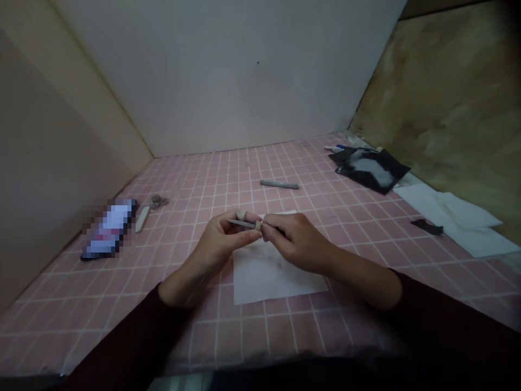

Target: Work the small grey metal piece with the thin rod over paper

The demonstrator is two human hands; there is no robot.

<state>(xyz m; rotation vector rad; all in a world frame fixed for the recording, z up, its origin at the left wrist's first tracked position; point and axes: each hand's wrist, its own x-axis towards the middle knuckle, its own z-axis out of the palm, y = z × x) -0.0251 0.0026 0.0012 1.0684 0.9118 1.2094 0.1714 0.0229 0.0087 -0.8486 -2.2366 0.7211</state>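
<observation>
Two hands meet above the white sheet (pixel 268 279): the left hand (pixel 216 239) pinches a small tan piece (pixel 258 225) at its thumb tip, and the right hand (pixel 303 239) is closed on a slender tool (pixel 241 222). The piece lies just left of the right fingertips; the tool's long axis runs roughly crosswise, its tip projecting leftward, though whether it passes through or beside the piece cannot be told. Beyond the hands, a grey stick (pixel 279 184) rests on the pink checked cloth (pixel 195 187).
</observation>
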